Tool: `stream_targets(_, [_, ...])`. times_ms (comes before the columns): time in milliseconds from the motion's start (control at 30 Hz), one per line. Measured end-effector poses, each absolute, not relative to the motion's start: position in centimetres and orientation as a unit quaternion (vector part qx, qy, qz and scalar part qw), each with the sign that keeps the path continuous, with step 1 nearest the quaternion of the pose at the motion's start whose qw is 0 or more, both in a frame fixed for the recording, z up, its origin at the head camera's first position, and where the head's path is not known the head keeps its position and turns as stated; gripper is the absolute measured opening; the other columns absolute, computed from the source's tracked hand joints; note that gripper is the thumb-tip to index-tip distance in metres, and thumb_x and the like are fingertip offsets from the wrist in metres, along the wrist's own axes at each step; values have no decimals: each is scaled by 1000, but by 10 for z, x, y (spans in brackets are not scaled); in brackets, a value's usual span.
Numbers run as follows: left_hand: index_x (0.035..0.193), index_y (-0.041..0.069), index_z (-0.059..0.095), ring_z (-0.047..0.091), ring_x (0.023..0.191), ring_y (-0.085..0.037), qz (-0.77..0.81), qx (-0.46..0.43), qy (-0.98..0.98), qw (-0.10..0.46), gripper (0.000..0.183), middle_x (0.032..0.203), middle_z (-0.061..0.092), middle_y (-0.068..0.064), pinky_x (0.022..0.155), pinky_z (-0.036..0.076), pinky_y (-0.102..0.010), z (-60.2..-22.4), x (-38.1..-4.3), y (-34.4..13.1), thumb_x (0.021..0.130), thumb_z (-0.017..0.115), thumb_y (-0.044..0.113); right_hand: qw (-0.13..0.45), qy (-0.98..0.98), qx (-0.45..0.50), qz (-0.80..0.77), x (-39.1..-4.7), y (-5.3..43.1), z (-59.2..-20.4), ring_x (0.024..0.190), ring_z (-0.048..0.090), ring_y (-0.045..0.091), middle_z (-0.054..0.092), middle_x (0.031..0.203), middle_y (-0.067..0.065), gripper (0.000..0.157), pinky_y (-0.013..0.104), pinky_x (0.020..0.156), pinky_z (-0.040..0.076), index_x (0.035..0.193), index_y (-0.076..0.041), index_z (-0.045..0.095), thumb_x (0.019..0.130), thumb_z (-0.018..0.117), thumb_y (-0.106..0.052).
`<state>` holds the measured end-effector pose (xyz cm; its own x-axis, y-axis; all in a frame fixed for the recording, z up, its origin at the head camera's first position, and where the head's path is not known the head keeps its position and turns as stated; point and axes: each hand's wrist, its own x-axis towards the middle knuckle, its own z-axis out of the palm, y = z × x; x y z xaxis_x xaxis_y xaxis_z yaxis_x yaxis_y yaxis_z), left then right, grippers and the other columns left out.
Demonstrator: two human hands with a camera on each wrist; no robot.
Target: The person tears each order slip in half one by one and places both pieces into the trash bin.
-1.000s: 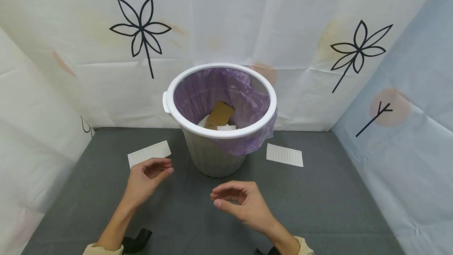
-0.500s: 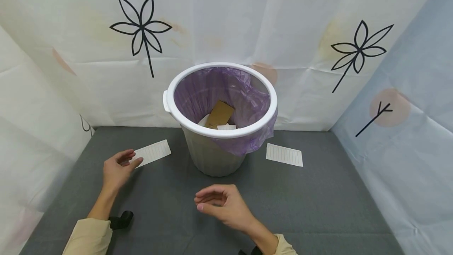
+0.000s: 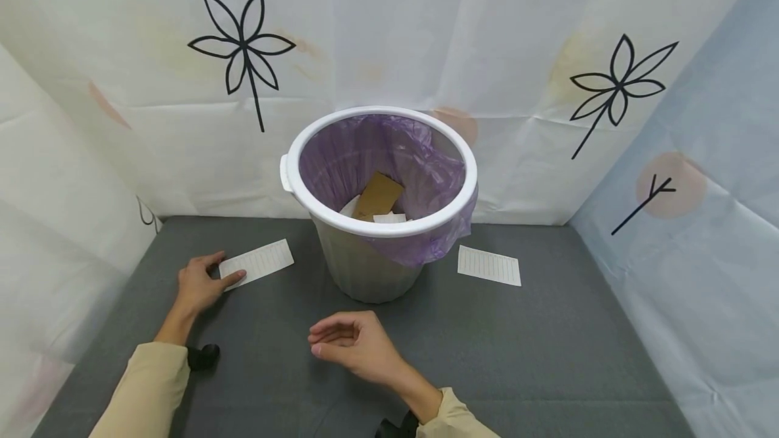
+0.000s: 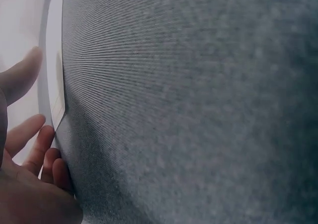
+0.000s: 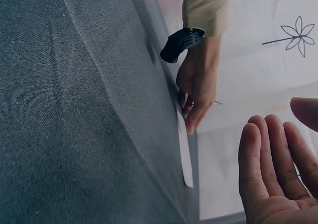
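A ruled white paper slip (image 3: 263, 261) lies on the grey cloth left of the bin. My left hand (image 3: 197, 286) is at its left end, the thumb over the near edge and the fingers by the far corner. In the left wrist view the thumb and fingers stand apart around the slip's end (image 4: 57, 80). My right hand (image 3: 353, 345) hovers in front of the bin with gently bent fingers and nothing in it. Side by side fingers (image 5: 271, 159) and a separate thumb show in the right wrist view.
A white-rimmed waste bin (image 3: 331, 249) with a purple liner (image 3: 426, 147) stands at the back centre, holding a brown cardboard piece (image 3: 379, 196) and white scraps. Another ruled slip (image 3: 489, 265) lies to its right. Patterned white sheets (image 3: 377, 32) enclose the back and sides.
My left hand has moved left and down to the left end of the paper slip. My right hand has drifted left, still holding nothing. The bin and both slips stay put.
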<state>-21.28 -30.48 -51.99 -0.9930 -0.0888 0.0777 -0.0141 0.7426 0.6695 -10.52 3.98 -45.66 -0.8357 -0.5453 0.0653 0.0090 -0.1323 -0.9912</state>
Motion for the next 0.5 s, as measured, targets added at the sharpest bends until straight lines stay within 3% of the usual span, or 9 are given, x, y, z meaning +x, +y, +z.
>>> stream_targets(100, [136,-17,49,35,127,-55,-338,22,-940,45,69,133,44,-41,103,20,-65,-520,-216,-304,92,76,27,198,636,-201,-719,-108,34,-460,96,72,23,69,109,31,27,26,83,58,114,14,67,90,72,3])
stream_targets(200, [134,-16,52,33,125,-56,-336,35,-940,41,66,133,41,-42,99,21,-66,-521,-218,-303,90,79,25,206,641,-182,-716,-112,28,-465,92,72,15,71,108,28,25,26,82,58,114,11,69,90,72,4])
stream_targets(433, [117,-13,66,41,121,-53,-366,35,-929,51,52,124,54,-38,99,23,-63,-522,-218,-307,79,87,15,188,667,-158,-703,-124,12,-476,86,71,10,74,103,21,22,22,77,57,110,7,72,89,74,3])
stream_targets(500, [115,-11,68,46,118,-51,-371,34,-927,42,51,122,58,-36,97,30,-59,-520,-217,-308,77,89,16,182,677,-154,-697,-127,9,-480,85,71,11,74,101,19,22,21,76,57,110,8,72,88,74,3])
